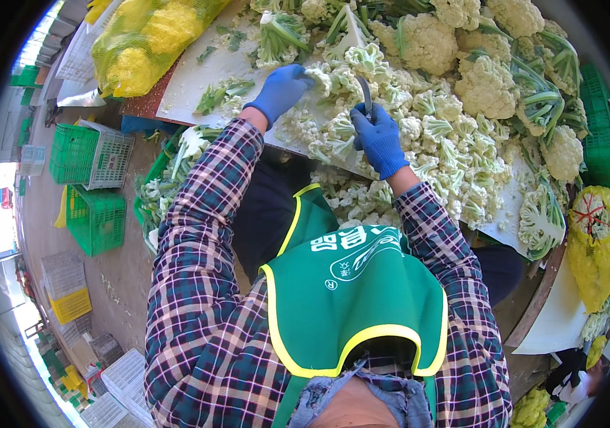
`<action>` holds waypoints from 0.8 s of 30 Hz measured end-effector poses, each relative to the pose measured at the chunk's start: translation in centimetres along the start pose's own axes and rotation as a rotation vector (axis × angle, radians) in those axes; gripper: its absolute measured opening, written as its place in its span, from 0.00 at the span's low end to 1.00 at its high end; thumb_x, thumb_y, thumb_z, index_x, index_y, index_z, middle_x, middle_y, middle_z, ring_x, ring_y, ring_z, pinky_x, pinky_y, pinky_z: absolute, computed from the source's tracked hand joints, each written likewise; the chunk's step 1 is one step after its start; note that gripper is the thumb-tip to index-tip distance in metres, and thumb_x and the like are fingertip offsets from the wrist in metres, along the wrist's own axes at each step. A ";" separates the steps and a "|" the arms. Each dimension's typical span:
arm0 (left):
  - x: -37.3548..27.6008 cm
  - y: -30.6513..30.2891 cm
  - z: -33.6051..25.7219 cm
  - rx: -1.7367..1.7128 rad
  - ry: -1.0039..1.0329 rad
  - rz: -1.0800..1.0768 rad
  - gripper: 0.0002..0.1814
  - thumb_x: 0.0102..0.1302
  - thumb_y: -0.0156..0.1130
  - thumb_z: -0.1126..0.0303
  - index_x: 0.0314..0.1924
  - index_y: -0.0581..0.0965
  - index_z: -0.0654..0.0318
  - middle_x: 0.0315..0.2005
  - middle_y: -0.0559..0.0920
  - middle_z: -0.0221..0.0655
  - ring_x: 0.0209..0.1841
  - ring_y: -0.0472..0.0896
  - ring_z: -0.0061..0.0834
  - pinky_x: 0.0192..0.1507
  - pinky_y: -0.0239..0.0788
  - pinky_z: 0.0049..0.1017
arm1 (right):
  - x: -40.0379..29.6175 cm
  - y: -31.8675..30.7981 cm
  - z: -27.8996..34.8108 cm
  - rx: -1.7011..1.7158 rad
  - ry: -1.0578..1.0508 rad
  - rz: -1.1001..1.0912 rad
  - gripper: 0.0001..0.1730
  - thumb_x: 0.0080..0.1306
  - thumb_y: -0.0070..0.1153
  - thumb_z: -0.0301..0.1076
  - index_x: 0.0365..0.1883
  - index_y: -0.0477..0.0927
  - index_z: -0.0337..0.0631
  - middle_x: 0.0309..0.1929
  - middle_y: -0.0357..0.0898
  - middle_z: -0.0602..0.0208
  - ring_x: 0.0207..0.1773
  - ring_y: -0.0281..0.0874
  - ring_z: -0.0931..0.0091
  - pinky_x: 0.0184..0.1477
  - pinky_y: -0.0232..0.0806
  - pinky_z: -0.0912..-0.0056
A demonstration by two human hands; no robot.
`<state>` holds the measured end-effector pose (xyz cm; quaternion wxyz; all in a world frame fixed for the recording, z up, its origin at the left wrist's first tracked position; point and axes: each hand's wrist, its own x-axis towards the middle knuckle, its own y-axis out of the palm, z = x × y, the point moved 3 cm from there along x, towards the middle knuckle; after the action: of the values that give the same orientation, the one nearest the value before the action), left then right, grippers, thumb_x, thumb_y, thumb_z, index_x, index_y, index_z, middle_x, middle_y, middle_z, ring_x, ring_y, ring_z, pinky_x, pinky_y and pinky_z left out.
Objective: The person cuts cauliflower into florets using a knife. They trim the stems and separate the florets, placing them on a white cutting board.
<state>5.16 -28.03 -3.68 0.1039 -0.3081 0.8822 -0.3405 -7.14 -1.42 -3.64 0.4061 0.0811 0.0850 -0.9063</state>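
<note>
My left hand [282, 92], in a blue knit glove, grips a piece of cauliflower [320, 81] at its fingertips over the white tabletop [190, 88]. A short curved knife [364, 92] is held upright in my right hand [378, 140], gloved the same way, with its blade tip near the florets. Cut cauliflower florets [444, 155] lie heaped under and around my right hand. Just beyond my left hand sits a leafy cauliflower stalk [282, 38], and a trimmed core [348, 33] rests further right. Whole cauliflower heads [425, 45] are piled at the far right of the table.
More florets [361, 200] lie below the table edge before me. At left stands a green crate of leaf trimmings [168, 184]. Yellow mesh bags [150, 45] [597, 246] flank the table. Green crates [96, 219] stand on the floor at left. Another person [575, 377] is partly visible at lower right.
</note>
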 end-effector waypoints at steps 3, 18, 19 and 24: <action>-2.5 -0.1 -2.7 -0.815 -0.485 0.109 0.10 0.83 0.73 0.65 0.55 0.88 0.64 0.48 0.93 0.38 0.47 0.93 0.34 0.52 0.90 0.34 | 1.3 1.4 1.8 0.080 -0.070 0.052 0.28 0.80 0.76 0.43 0.71 0.84 0.38 0.37 0.82 0.73 0.28 0.79 0.80 0.31 0.76 0.70; -4.1 2.7 -4.8 -0.844 -0.456 0.214 0.06 0.81 0.67 0.78 0.52 0.82 0.58 0.44 0.94 0.39 0.45 0.95 0.34 0.52 0.93 0.38 | 4.1 4.2 2.7 0.355 0.224 0.254 0.26 0.84 0.67 0.54 0.61 0.87 0.37 0.41 0.89 0.60 0.31 0.84 0.71 0.34 0.81 0.63; -3.5 2.7 -4.1 -0.831 -0.471 0.219 0.06 0.81 0.67 0.78 0.52 0.82 0.58 0.44 0.94 0.39 0.44 0.95 0.33 0.50 0.93 0.38 | 4.4 4.3 2.3 0.334 0.222 0.235 0.25 0.83 0.68 0.52 0.60 0.87 0.37 0.41 0.88 0.61 0.30 0.84 0.71 0.34 0.81 0.62; -1.5 -0.7 0.8 -0.524 -0.432 -0.077 0.10 0.76 0.75 0.67 0.53 0.85 0.58 0.43 0.94 0.38 0.41 0.93 0.35 0.49 0.89 0.36 | 4.4 4.6 2.7 0.212 0.133 0.168 0.21 0.83 0.67 0.46 0.57 0.86 0.33 0.39 0.86 0.62 0.28 0.83 0.72 0.31 0.79 0.63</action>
<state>6.93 -27.96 -3.87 0.1926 -0.4224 0.8851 -0.0331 -6.79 -8.17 -2.38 0.4630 0.1905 0.0086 -0.8656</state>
